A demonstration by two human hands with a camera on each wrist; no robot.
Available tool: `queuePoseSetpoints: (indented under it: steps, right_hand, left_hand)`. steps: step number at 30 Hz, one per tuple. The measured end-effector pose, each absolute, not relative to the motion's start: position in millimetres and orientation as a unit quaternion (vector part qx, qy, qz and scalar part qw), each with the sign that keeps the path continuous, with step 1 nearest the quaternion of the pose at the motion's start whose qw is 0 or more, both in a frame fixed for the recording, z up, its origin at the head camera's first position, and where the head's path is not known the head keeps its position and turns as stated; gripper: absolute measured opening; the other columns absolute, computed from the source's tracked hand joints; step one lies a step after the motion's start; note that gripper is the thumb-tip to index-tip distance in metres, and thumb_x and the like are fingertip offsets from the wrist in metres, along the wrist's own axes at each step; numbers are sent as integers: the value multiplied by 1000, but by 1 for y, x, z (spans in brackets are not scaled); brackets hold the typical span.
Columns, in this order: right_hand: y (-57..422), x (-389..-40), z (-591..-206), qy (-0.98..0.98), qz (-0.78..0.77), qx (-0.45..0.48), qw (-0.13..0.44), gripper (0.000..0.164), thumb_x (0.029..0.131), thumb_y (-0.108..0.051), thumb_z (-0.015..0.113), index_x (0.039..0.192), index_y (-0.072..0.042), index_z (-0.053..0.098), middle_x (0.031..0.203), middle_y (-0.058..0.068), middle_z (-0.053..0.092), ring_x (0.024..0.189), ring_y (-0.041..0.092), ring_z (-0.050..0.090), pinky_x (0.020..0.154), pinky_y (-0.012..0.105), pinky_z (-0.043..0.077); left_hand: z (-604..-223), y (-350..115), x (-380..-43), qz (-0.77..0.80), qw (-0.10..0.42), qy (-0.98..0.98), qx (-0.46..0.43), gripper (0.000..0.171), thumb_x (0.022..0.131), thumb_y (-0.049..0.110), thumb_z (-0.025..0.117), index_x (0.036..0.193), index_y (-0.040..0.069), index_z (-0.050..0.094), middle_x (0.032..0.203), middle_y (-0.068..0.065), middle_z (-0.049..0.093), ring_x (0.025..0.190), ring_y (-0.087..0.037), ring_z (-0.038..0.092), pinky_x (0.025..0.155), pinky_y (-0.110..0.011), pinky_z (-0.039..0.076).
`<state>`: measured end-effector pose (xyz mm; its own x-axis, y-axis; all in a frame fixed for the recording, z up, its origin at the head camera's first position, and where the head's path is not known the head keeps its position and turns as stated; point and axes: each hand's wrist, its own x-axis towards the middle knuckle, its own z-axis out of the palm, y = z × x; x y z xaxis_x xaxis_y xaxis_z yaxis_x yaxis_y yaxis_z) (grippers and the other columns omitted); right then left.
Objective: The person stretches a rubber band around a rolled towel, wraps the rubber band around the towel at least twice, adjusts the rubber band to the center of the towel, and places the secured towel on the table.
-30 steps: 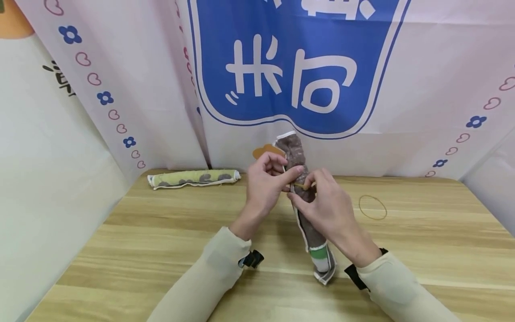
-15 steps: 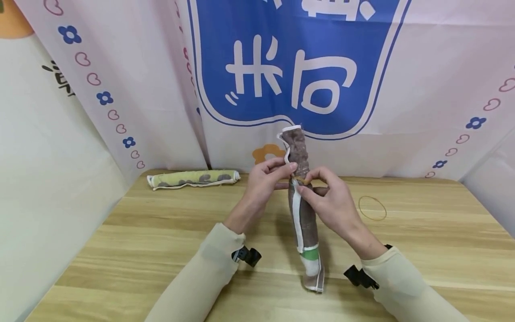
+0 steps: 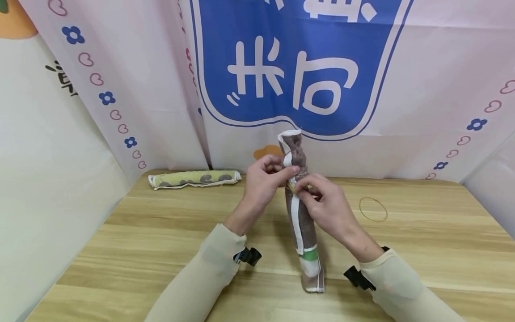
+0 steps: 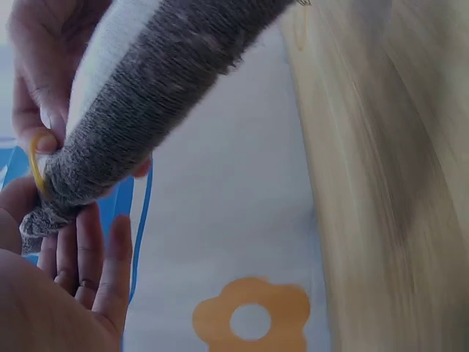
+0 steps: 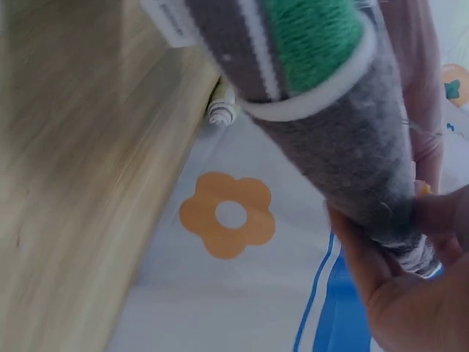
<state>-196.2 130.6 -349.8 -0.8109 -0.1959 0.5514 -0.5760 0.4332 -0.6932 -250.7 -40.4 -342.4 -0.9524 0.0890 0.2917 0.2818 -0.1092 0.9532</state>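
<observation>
A grey-brown rolled towel point(image 3: 307, 228) with white edging and a green stripe stands tilted, its top toward the back cloth. My left hand point(image 3: 259, 183) holds its upper part, thumb across the front and fingers behind. With curled fingertips, my right hand point(image 3: 326, 199) pinches a yellow rubber band point(image 4: 35, 165) at the towel's narrowed part, just below the left thumb. In the left wrist view, the band loops over the towel near a fingertip. The right wrist view shows the right thumb and fingers around the towel point(image 5: 352, 147), hiding most of the band.
A second rolled towel point(image 3: 195, 179), yellow-green with grey patches, lies at the table's back left. Another rubber band point(image 3: 373, 209) lies flat on the wooden table point(image 3: 120, 268), right of the hands. A printed cloth point(image 3: 161, 80) hangs along the back edge.
The grey-brown towel has turned so its white edging faces front, and its lower end has swung left. My right hand's fingers have shifted slightly left across it with the rubber band.
</observation>
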Motion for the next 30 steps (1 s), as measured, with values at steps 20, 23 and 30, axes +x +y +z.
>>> queuePoseSetpoints:
  steps: [20,23,30]
  right_hand:
    - [129,-193,-342,-849,470,169,172,27,91,-1,82,102,-3,57,107,16,65,88,31,73,69,39,61]
    - [131,-192,-342,-830,516,165,130,26,94,-1,80,106,-4,57,113,16,65,97,34,74,74,40,62]
    - [130,-194,-346,-821,510,199,162,20,95,8,75,106,-6,65,110,12,65,101,34,74,80,45,64]
  left_hand:
    - [-347,-44,-255,-755,5,-628,-191,23,97,14,72,114,4,60,101,-6,67,86,-15,67,73,-30,61]
    - [-348,-45,-257,-761,-11,-622,-182,21,96,10,73,110,6,58,94,-3,68,82,-14,67,71,-27,60]
    - [-347,-44,-257,-758,14,-634,-151,24,93,10,81,100,8,58,84,-2,64,72,-14,65,63,-28,61]
